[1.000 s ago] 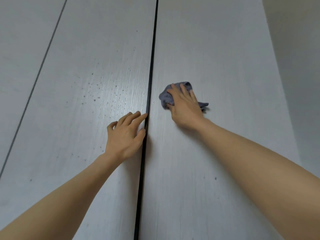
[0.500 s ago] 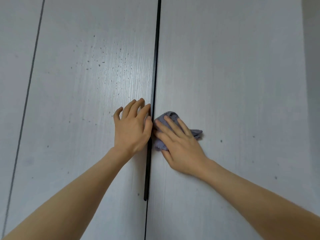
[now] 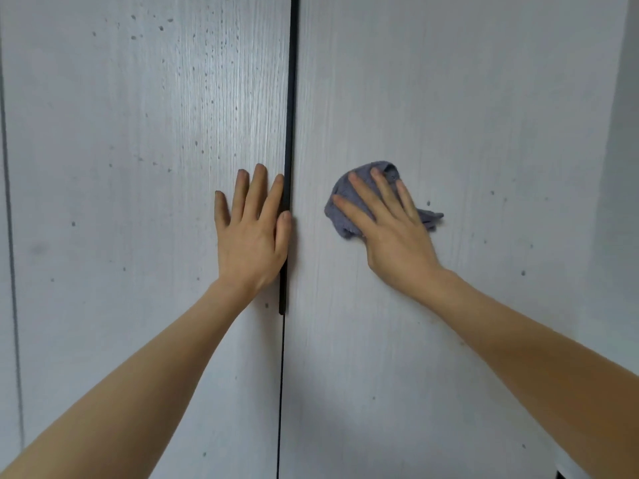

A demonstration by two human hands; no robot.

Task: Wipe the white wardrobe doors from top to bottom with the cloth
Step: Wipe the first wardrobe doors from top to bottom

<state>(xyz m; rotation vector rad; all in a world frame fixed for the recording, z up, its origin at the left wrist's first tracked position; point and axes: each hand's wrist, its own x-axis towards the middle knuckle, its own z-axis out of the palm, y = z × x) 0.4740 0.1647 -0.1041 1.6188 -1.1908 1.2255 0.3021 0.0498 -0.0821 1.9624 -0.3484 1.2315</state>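
Observation:
Two white wardrobe doors fill the view, the left door [image 3: 138, 202] and the right door [image 3: 484, 133], split by a dark vertical gap with a black handle strip [image 3: 287, 133]. My right hand [image 3: 390, 226] presses a bunched grey-blue cloth [image 3: 340, 202] flat against the right door at mid height, fingers spread over it. My left hand [image 3: 252, 229] lies flat on the left door, fingers apart, its thumb and forefinger at the black strip. Small dark specks dot both doors, densest on the upper left door.
Another door seam [image 3: 10, 236] runs down the far left. A grey side wall [image 3: 622, 167] borders the right door. The black handle strip ends just below my left wrist, with only a thin gap under it.
The cloth came down the right door to the gap, then slid right, away from my left hand. The view dropped lower on the doors. My left hand stays at the strip.

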